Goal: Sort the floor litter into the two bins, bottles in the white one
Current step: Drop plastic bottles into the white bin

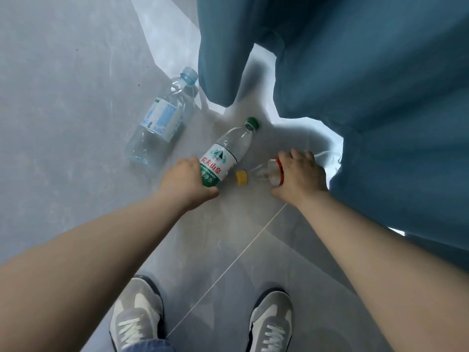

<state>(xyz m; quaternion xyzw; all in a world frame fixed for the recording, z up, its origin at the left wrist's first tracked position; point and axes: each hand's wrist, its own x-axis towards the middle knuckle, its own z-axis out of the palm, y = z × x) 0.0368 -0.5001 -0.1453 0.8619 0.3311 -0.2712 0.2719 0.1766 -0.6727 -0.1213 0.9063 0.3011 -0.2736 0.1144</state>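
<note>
Three clear plastic bottles lie on the grey tiled floor. My left hand (186,180) grips the base of a green-capped bottle (228,151) with a white, green and red label, its cap pointing away from me. My right hand (300,175) is closed over the body of a yellow-capped bottle (264,172) with a red label, its cap pointing left. A larger bottle (160,118) with a pale blue cap and blue-white label lies untouched to the left. Neither bin is in view.
Blue curtains (355,85) hang down to the floor just behind and to the right of the bottles, close to my right hand. My two grey sneakers (137,318) stand on the tiles (63,110) at the bottom of the view.
</note>
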